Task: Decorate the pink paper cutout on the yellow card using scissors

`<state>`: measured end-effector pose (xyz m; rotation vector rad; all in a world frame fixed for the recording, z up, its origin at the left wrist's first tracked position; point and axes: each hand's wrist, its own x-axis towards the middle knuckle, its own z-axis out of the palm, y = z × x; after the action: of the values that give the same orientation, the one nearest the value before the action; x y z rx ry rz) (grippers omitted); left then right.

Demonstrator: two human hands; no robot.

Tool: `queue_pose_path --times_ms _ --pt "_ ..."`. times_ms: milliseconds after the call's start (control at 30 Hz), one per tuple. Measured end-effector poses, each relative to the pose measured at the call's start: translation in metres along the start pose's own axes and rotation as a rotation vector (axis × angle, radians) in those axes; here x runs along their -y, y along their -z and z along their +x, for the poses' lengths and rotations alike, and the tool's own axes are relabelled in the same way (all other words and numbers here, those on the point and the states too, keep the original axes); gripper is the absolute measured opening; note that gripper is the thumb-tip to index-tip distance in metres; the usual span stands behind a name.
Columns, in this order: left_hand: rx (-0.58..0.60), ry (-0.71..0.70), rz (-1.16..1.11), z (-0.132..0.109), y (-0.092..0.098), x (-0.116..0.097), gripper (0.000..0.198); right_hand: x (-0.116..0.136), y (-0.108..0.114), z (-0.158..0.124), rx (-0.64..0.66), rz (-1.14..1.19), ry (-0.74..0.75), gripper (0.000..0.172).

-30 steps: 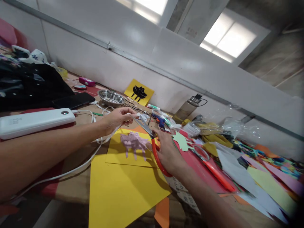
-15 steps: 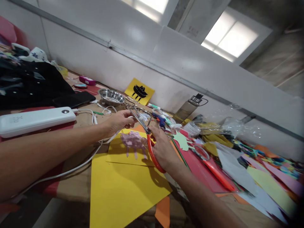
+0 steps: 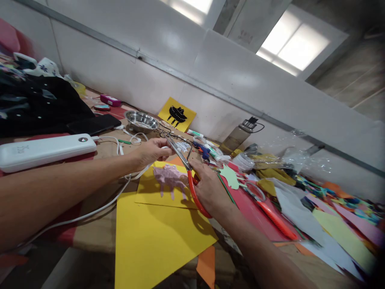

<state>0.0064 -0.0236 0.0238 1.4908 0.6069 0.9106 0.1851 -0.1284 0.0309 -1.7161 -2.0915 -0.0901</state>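
Observation:
My right hand [image 3: 207, 182] is closed around the red handles of a pair of scissors [image 3: 191, 192], whose metal blades point up and to the left. Close beside the blade tips, my left hand [image 3: 155, 151] has its fingers pinched together; what they hold is too small to make out. Below both hands, a pale purple glittery cutout [image 3: 171, 179] with leg-like strips lies on a yellow card [image 3: 150, 195]. That card rests on a larger yellow sheet [image 3: 141, 245], which hangs over the table's front edge.
A steel bowl [image 3: 140, 121] and a yellow card with a black cutout [image 3: 177, 115] are at the back. A white power bank [image 3: 48, 152] with a cable lies left. Rightward are a bottle [image 3: 239, 136], a green paper cutout [image 3: 230, 176], a red-handled tool [image 3: 276, 220] and paper sheets.
The scissor blades have come closer together. Both hands stay in nearly the same place, and the view has shifted only slightly.

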Motion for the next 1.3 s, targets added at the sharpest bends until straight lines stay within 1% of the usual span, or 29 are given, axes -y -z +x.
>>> queue_pose_path --times_ms 100,233,300,367,467,567,667,733,833,900,933,1000,1033,1100,1200,1300 --pt "-0.002 -0.004 0.130 -0.002 -0.002 -0.005 0.011 0.000 0.001 -0.004 0.010 -0.051 -0.019 0.035" --pt "0.014 -0.011 0.322 -0.002 0.000 -0.007 0.013 -0.007 0.003 -0.012 0.033 -0.096 -0.092 0.039" --pt "-0.011 -0.007 0.357 0.000 0.005 -0.005 0.015 -0.015 0.006 -0.016 0.022 -0.093 -0.127 0.038" --pt "-0.049 0.021 0.341 0.004 0.010 -0.002 0.019 -0.025 0.010 -0.019 0.013 -0.111 -0.181 0.040" --pt "-0.098 0.016 0.398 0.010 0.018 0.004 0.020 -0.042 0.015 -0.024 0.085 -0.208 -0.297 0.046" --pt "-0.129 -0.023 0.584 0.013 0.023 0.010 0.020 -0.060 0.015 -0.030 0.193 -0.288 -0.348 0.051" --pt "-0.161 -0.036 0.694 0.013 0.026 0.014 0.021 -0.074 0.014 -0.035 0.252 -0.312 -0.335 0.046" --pt "-0.183 -0.019 0.710 0.012 0.026 0.015 0.021 -0.080 0.016 -0.036 0.243 -0.356 -0.286 0.042" --pt "-0.213 0.010 0.674 0.012 0.025 0.014 0.020 -0.080 0.021 -0.031 0.122 -0.452 -0.192 0.036" --pt "-0.221 0.007 0.633 0.012 0.024 0.014 0.019 -0.077 0.021 -0.020 0.045 -0.404 -0.187 0.028" --pt "-0.224 0.004 0.615 0.012 0.023 0.015 0.019 -0.075 0.020 -0.014 0.034 -0.342 -0.198 0.025" --pt "-0.228 0.000 0.604 0.013 0.023 0.016 0.019 -0.072 0.014 -0.001 0.053 -0.240 -0.200 0.022" --pt "-0.229 -0.005 0.609 0.013 0.024 0.017 0.019 -0.071 0.010 0.005 0.066 -0.225 -0.194 0.021" --pt "-0.227 -0.012 0.624 0.014 0.025 0.019 0.019 -0.071 0.001 0.014 0.091 -0.241 -0.175 0.021" --pt "-0.219 -0.012 0.636 0.015 0.027 0.022 0.019 -0.073 -0.008 0.019 0.130 -0.280 -0.123 0.018" --pt "-0.201 -0.026 0.649 0.016 0.028 0.024 0.019 -0.074 -0.012 0.020 0.120 -0.285 -0.095 0.020"
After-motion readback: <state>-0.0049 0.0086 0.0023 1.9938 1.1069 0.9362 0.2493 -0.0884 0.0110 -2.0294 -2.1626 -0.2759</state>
